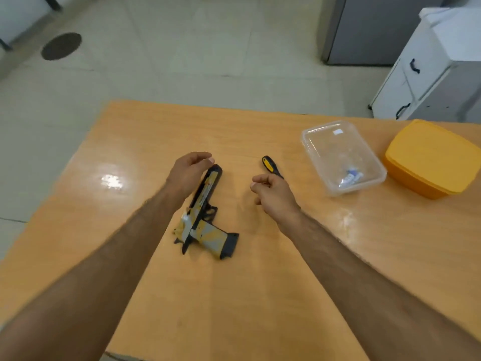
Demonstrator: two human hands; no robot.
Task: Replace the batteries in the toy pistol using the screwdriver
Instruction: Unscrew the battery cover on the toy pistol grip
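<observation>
The toy pistol (pixel 205 217), yellow, grey and black, lies flat on the wooden table (pixel 260 295) with its muzzle pointing away from me and its grip to the right. My left hand (pixel 188 173) hovers by the muzzle, fingers loosely curled and holding nothing. The screwdriver (pixel 269 164), with a black and yellow handle, lies to the right of the pistol. My right hand (pixel 273 195) hangs just above the table over the screwdriver's shaft, hiding it, with the fingers loosely curled. A clear plastic box (pixel 312 142) to the right holds small batteries (pixel 351 177).
A yellow lid or container (pixel 426 160) sits at the table's right edge beside the clear box. Beyond the table are a tiled floor, a white cabinet (pixel 426 74) and a grey cabinet (pixel 374 29) at the upper right.
</observation>
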